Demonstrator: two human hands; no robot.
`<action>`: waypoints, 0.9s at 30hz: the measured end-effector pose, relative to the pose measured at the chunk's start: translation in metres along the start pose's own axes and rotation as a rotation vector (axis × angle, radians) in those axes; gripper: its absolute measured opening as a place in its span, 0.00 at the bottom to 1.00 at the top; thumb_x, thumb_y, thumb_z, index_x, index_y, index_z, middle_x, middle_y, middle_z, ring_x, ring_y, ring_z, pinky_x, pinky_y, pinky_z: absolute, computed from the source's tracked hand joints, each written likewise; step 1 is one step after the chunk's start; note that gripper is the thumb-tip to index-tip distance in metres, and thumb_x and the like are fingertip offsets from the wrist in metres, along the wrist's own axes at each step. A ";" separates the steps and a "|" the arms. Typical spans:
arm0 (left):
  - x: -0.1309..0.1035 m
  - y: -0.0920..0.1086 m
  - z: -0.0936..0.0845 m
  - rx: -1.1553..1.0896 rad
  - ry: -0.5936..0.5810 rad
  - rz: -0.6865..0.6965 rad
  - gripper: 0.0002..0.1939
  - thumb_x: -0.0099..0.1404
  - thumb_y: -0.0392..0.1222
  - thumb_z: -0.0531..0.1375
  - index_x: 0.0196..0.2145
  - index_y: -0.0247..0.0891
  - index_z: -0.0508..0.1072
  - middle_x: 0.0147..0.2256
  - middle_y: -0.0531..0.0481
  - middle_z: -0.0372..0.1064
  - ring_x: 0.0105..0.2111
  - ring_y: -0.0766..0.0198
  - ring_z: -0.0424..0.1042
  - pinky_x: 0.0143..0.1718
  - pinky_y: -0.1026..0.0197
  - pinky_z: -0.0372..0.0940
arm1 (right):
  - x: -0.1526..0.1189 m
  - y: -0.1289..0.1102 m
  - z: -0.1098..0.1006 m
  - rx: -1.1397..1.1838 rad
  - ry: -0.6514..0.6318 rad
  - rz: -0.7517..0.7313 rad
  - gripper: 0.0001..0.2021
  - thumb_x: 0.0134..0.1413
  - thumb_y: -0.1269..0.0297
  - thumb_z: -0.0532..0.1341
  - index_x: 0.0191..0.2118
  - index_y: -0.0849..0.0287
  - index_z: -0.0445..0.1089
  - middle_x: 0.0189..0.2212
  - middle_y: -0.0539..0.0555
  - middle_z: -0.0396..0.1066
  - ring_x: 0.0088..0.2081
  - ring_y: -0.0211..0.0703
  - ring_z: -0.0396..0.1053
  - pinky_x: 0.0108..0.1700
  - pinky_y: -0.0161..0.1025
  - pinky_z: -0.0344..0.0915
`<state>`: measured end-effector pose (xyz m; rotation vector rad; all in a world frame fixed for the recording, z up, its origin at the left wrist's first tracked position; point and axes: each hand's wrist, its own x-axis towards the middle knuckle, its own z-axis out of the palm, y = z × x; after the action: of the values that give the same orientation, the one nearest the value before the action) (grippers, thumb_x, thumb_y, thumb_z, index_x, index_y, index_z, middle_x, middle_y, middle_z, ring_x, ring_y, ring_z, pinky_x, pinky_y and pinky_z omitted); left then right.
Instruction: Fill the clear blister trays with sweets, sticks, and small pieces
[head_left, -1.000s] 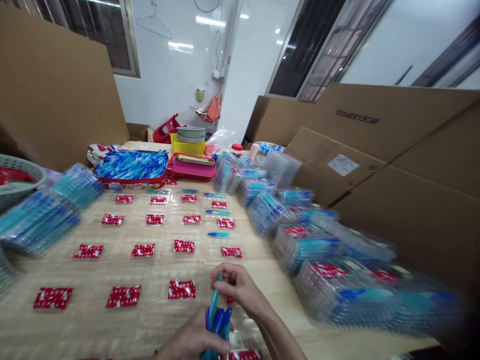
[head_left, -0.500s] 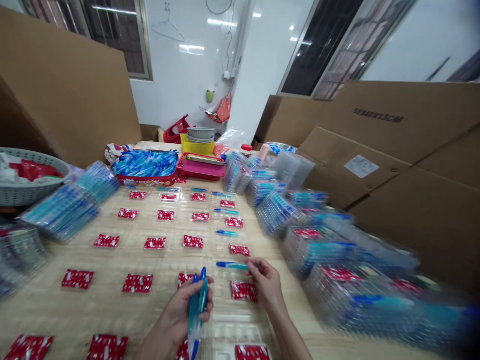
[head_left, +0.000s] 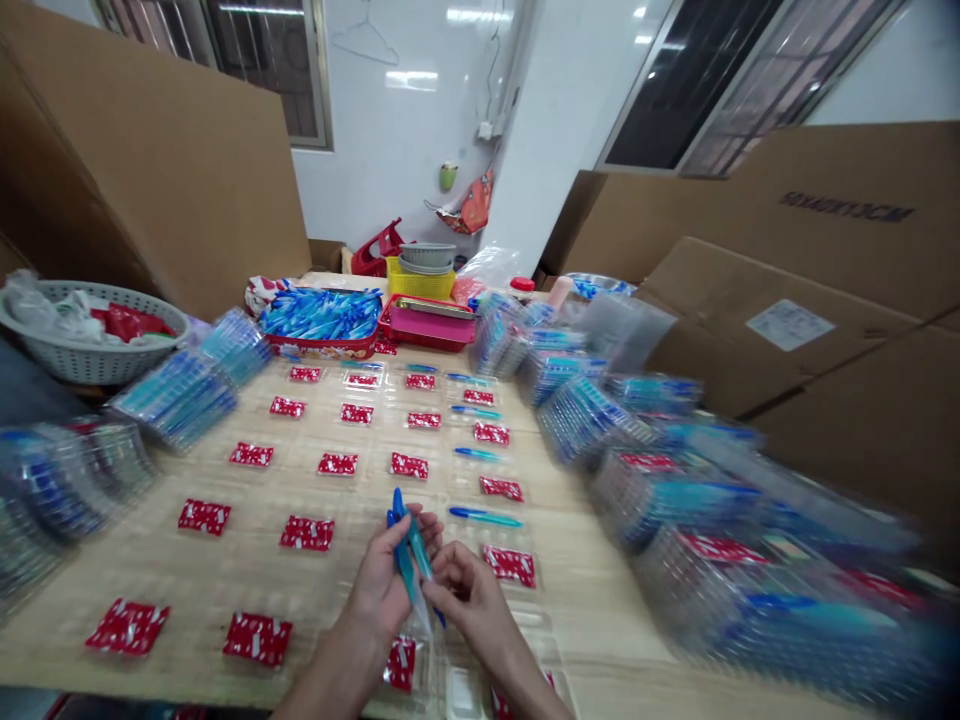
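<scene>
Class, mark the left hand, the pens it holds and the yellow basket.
Left hand [head_left: 379, 582], head view: middle of the hand.
Held pens [head_left: 418, 550], head view: one pen's teal barrel.
Yellow basket [head_left: 420, 284], head view: front wall.

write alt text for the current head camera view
The left hand holds blue-and-teal pens, the right hand close beside it, over a table of clear trays with red packets. Stacked packs line the right.

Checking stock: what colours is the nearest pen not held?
The pen is blue and turquoise; see the head view.
</scene>
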<state>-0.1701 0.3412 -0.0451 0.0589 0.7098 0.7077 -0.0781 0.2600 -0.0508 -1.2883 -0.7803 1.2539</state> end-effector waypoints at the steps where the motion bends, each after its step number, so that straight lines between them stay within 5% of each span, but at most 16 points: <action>1: -0.002 0.000 0.001 0.001 0.021 0.001 0.06 0.62 0.30 0.55 0.33 0.32 0.71 0.30 0.45 0.75 0.33 0.61 0.75 0.40 0.59 0.69 | -0.001 0.000 0.000 0.022 -0.003 0.016 0.20 0.37 0.52 0.70 0.26 0.59 0.61 0.18 0.44 0.64 0.21 0.31 0.57 0.25 0.30 0.51; 7: -0.007 0.007 -0.001 0.065 0.039 0.040 0.06 0.62 0.29 0.54 0.33 0.31 0.70 0.33 0.41 0.75 0.37 0.57 0.75 0.40 0.55 0.69 | -0.010 -0.002 -0.019 0.154 -0.067 0.201 0.25 0.35 0.53 0.71 0.39 0.61 0.68 0.22 0.49 0.72 0.15 0.25 0.43 0.18 0.29 0.35; 13: -0.009 0.009 -0.010 0.221 0.005 0.008 0.02 0.58 0.33 0.59 0.29 0.31 0.69 0.23 0.48 0.72 0.22 0.66 0.71 0.23 0.67 0.64 | 0.000 -0.016 -0.025 0.148 0.025 0.044 0.20 0.37 0.55 0.71 0.36 0.60 0.68 0.21 0.49 0.70 0.18 0.30 0.55 0.20 0.29 0.48; 17: -0.019 0.008 -0.013 0.460 -0.036 0.033 0.14 0.47 0.42 0.66 0.29 0.33 0.68 0.15 0.56 0.63 0.13 0.73 0.59 0.13 0.71 0.45 | 0.017 -0.034 -0.014 0.211 0.119 -0.045 0.21 0.38 0.56 0.70 0.38 0.59 0.67 0.24 0.50 0.71 0.21 0.33 0.59 0.22 0.30 0.53; 27: -0.039 0.004 -0.010 0.697 0.052 0.194 0.18 0.43 0.48 0.63 0.31 0.37 0.66 0.17 0.58 0.62 0.14 0.73 0.56 0.15 0.68 0.41 | 0.032 -0.032 0.023 0.264 0.031 -0.039 0.16 0.46 0.52 0.66 0.29 0.61 0.70 0.20 0.49 0.67 0.19 0.31 0.57 0.21 0.30 0.52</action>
<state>-0.2003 0.3186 -0.0289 0.7566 0.9837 0.6190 -0.0852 0.3020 -0.0226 -1.0711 -0.5924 1.2570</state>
